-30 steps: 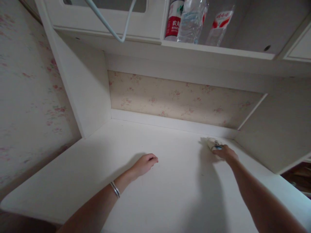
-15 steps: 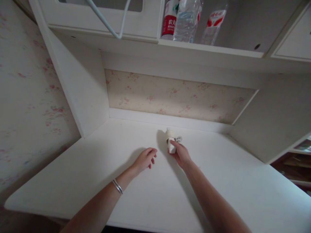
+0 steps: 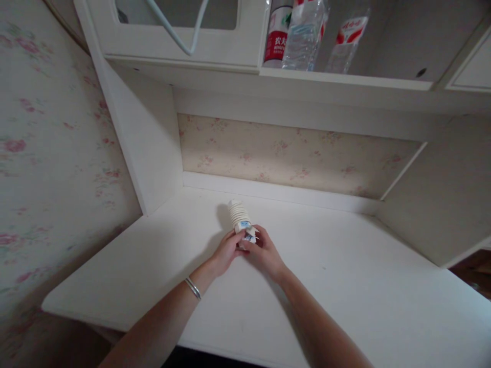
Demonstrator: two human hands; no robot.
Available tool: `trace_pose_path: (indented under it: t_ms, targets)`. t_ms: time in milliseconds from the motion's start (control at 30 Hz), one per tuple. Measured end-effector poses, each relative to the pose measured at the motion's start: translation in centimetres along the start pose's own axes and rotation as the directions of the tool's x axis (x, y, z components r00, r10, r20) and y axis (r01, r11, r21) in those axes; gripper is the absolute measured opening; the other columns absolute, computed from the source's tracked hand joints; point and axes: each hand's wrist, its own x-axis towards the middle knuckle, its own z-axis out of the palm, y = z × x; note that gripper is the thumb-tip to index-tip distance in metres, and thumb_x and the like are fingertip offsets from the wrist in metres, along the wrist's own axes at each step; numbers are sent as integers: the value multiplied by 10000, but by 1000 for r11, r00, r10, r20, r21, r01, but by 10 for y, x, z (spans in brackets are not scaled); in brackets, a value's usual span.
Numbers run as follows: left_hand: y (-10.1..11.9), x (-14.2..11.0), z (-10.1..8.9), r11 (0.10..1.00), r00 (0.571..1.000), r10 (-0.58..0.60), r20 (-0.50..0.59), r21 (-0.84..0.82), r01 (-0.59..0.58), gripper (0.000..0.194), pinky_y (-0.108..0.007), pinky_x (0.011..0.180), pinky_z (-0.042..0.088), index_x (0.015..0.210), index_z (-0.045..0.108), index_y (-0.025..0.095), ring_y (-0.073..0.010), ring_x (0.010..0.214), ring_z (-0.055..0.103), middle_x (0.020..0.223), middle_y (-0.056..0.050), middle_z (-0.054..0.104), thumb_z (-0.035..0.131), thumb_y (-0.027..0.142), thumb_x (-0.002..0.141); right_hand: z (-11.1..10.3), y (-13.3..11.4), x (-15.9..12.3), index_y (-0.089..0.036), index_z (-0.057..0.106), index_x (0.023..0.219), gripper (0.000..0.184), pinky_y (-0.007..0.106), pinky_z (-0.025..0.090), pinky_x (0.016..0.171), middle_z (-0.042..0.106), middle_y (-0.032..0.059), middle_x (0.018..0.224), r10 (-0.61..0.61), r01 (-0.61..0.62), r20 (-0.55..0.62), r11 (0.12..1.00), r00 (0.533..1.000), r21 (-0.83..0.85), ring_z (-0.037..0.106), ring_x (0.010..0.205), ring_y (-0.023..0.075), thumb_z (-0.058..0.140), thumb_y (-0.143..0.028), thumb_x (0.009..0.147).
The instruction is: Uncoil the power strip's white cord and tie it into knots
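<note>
Both hands meet on a white block wound with a white cord, which looks like a power strip (image 3: 239,214). It is tilted over the desk, its corded end pointing away from me and a blue label showing below the windings. My left hand (image 3: 227,251) is closed around its near left side, thumb on top. At the near right end, my right hand (image 3: 267,256) is closed with its fingers on the strip, by a small pale piece that sticks out there. Fingers hide much of the near end.
The white desk (image 3: 330,306) lies below, with a low back ledge (image 3: 276,191) and side panels. Overhead, a shelf (image 3: 345,79) holds several plastic bottles (image 3: 303,36). A pale cable (image 3: 172,33) hangs in front of the cabinet at upper left.
The power strip has moved left and turned, now showing its blue label. My left hand has come onto it and closed. My right hand has shifted left, still gripping it.
</note>
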Motion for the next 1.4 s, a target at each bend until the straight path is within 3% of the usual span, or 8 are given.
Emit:
trace_pose_path:
  t_ms: [133, 300, 467, 767, 867, 1100, 1267, 1400]
  targets:
    - [4, 4, -5, 994, 997, -36, -64, -107, 29, 297, -315, 681, 512, 995, 598, 124, -171, 761, 619, 891, -88, 660, 559, 290, 752, -20, -4, 2, -216, 595, 1078, 396, 349, 449, 851, 612, 74, 1125, 90, -123, 187, 977, 978, 176, 554, 1046, 220, 618, -251, 684]
    - [16, 1, -12, 997, 997, -73, -18, -32, 72, 289, -191, 412, 361, 936, 583, 104, -115, 540, 557, 713, -51, 630, 543, 198, 666, -26, 4, 8, -144, 670, 943, 320, 325, 457, 771, 662, 95, 947, 214, -223, 137, 973, 967, 59, 599, 829, 179, 575, -397, 771]
    - [24, -5, -15, 987, 984, -153, 92, 69, 147, 301, -180, 331, 238, 930, 571, 105, -130, 508, 568, 686, -46, 609, 548, 219, 652, -28, 7, 10, -155, 662, 952, 302, 264, 454, 710, 658, 71, 943, 227, -235, 97, 969, 969, 79, 586, 781, 138, 675, -332, 708]
    - [23, -10, -20, 926, 880, -369, 301, 204, 319, 357, -176, 269, 153, 963, 584, 93, -146, 444, 587, 768, -92, 643, 511, 295, 677, -29, 1, 11, -163, 618, 989, 296, 304, 509, 693, 662, 73, 966, 224, -305, 257, 888, 940, 344, 617, 779, 162, 472, -378, 847]
    - [24, -12, -22, 900, 825, -430, 366, 244, 361, 380, -180, 258, 140, 961, 600, 89, -149, 423, 587, 775, -106, 659, 502, 355, 708, -33, -6, 7, -143, 604, 996, 405, 332, 517, 677, 662, 94, 945, 227, -379, 385, 842, 895, 383, 626, 769, 184, 408, -476, 875]
    - [21, -17, -23, 802, 698, -578, 422, 451, 391, 526, -185, 270, 222, 1003, 599, 81, -139, 389, 563, 703, -114, 673, 475, 536, 771, -38, -19, -4, -265, 378, 1312, 493, 575, 436, 788, 613, 95, 1103, 350, -617, 622, 734, 701, 283, 623, 920, 275, 357, -517, 889]
    - [24, -21, -19, 772, 735, -573, 362, 540, 336, 526, -155, 277, 245, 1119, 532, 157, -127, 380, 561, 601, -25, 628, 541, 554, 774, -37, -20, -11, -259, 399, 1310, 514, 550, 347, 928, 524, 116, 1280, 270, -574, 654, 759, 707, 307, 552, 1088, 279, 457, -483, 851]
    - [29, -24, -14, 759, 765, -570, 300, 549, 350, 476, -155, 273, 223, 1027, 578, 154, -123, 371, 552, 555, -8, 587, 558, 552, 766, -44, -28, -14, -204, 528, 1228, 543, 459, 303, 1002, 514, 121, 1300, 212, -453, 612, 850, 762, 269, 471, 1199, 270, 626, -433, 745]
